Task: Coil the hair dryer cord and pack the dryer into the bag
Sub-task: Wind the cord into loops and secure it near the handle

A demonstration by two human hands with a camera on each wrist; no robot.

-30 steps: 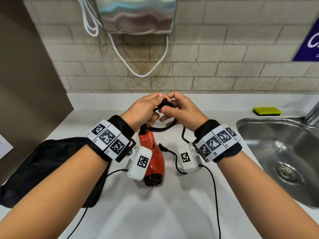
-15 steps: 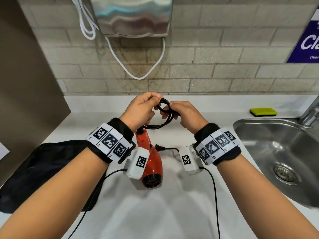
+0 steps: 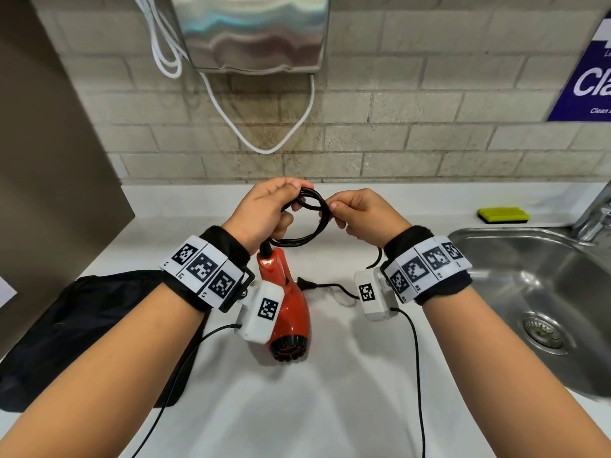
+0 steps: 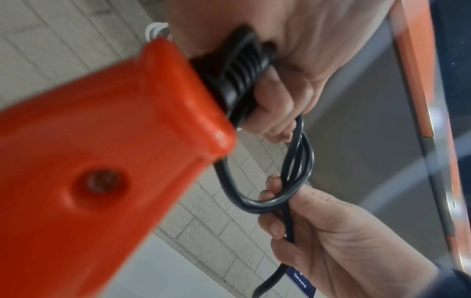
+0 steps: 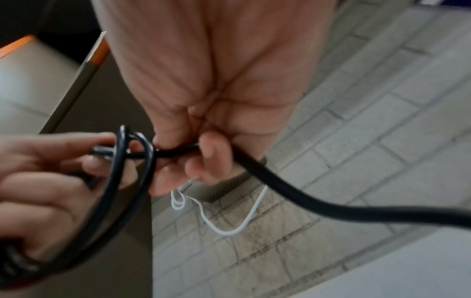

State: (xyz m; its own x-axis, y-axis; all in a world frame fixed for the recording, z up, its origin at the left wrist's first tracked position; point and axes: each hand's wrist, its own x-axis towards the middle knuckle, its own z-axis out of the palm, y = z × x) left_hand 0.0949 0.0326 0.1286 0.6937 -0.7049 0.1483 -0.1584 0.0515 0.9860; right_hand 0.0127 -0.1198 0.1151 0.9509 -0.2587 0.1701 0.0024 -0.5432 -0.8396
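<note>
Your left hand (image 3: 264,209) has its fingers curled round the bundled loops of the thin black rubber power cord (image 3: 309,223), clamped right at the ribbed strain relief of the glossy orange-red plastic hair dryer (image 3: 287,312), which hangs from that grip with its nozzle toward you above the white surface (image 3: 330,408). Your right hand (image 3: 360,213) pinches the far side of the coil between thumb and fingertips, with the free tail running down through the palm. The black two-pin plug (image 3: 302,281) and a short run of tail lie on the surface beside the dryer, so coiling isn't done. The black fabric bag (image 3: 82,325) lies flat at your left, mouth not visibly open. Risks: the whole dryer weight hangs off the cord exit, so a loose left grip likely drops it or kinks the strain relief; the loops cross unevenly in the left wrist view, so the coil may spring open once the right pinch lets go; the trailing plug could snag on the dryer body when pulled in. Against half a second ago: the coil has spread wider between your hands, the right hand has moved out to the right, and the plug sits about where it was.
</note>
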